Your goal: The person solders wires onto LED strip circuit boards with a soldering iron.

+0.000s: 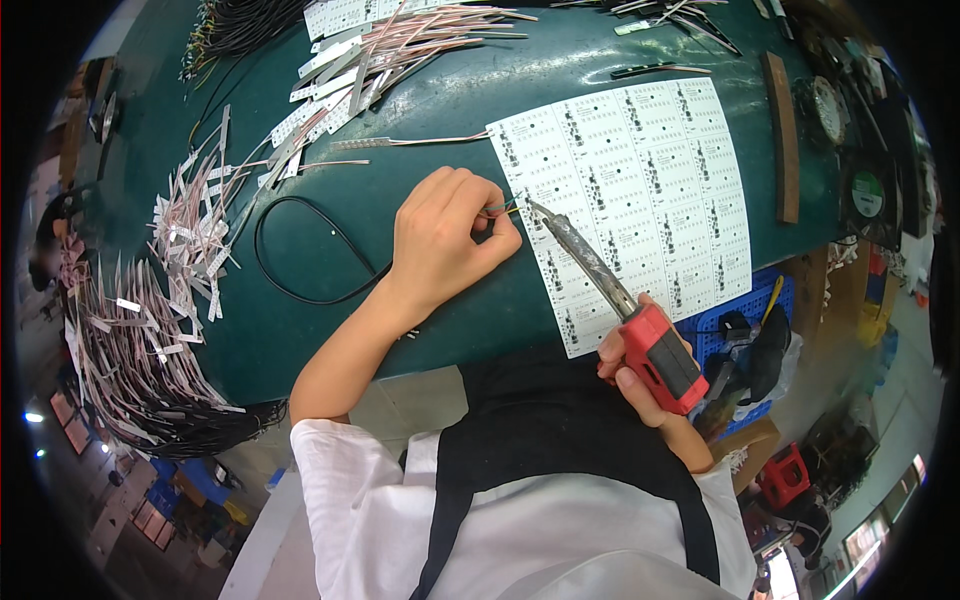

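White circuit-board panel [640,215] lies on green tabletop [440,110], right of its middle. Above tabletop, our left hand [445,225] pinches thin coloured wires [512,209]; right hand [638,390] grips red-handled soldering gun [642,332]. If our pinch wavers, wires could misalign; lingering hot tip could scorch panel.

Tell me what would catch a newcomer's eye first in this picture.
Most likely the red-and-black gun-shaped tool in the right hand, its metal tip reaching the left edge of a big white printed sheet. At that edge, the left hand pinches thin coloured wires. Then the eye may go to the thick spread of pinkish wires at the picture's left.
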Motion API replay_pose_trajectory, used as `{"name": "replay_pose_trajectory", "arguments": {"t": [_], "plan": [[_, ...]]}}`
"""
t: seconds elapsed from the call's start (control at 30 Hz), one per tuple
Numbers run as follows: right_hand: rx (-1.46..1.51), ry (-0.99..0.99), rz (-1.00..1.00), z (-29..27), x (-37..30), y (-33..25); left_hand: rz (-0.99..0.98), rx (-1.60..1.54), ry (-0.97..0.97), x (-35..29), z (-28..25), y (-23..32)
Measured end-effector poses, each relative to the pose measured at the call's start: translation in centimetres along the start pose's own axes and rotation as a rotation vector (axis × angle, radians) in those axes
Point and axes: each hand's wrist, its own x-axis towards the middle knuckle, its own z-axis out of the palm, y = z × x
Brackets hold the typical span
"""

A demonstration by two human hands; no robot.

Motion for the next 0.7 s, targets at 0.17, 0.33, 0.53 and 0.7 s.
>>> {"name": "replay_pose_trajectory", "arguments": {"t": [0.17, 0.33, 0.53, 0.7], "plan": [[0.005, -0.011, 0.010, -0.36, -0.28, 0.26, -0.008, -0.019, -0.007, 0.09, -0.20, 0.05], [-0.086, -0.027, -0.020, -0.28, -0.35, 0.28, -0.002, -0.124, -0.053, 0.31, -0.48, -0.18], [-0.069, -0.042, 0.076, -0.11, -0.29, -0.01, 0.030, -0.101, -0.093, 0.37, -0.83, -0.28], [-0.108, -0.037, 0.051, -0.01, -0.08, -0.23, 0.002, -0.118, -0.110, 0.52, -0.82, -0.39]]}}
